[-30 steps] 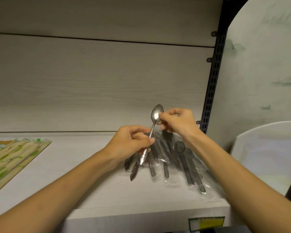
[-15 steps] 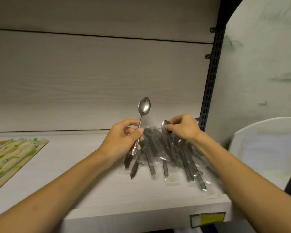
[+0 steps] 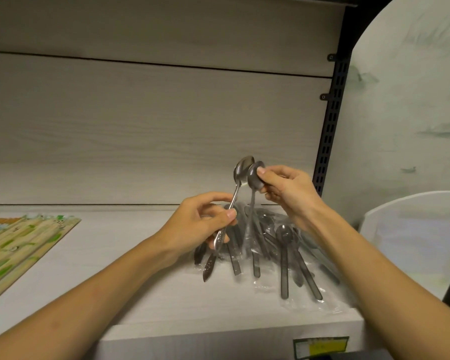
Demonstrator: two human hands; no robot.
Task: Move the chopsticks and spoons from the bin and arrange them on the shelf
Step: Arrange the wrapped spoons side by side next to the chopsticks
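Above pale woodgrain shelf (image 3: 140,294), left hand (image 3: 200,224) gripping engraved steel spoon (image 3: 240,172), right hand (image 3: 289,190) pinching wrapped spoon (image 3: 253,178)

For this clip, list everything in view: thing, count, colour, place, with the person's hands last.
bare spoon: one, shiny silver, held upright above the shelf.
wrapped spoon: one, grey in clear plastic, lifted beside the bare spoon.
spoon pile: count unclear, dark grey in clear wrappers, on the shelf's right end.
shelf: one, pale wood grain, across the middle.
chopstick packs: count unclear, green and tan print, on the shelf's left.
price label: one, yellow and white, shelf front edge.
upright rail: one, black, slotted, right of the back panel.
white bin: one, far right.
left hand: grips the bare spoon's handle.
right hand: pinches the wrapped spoon's bowl.
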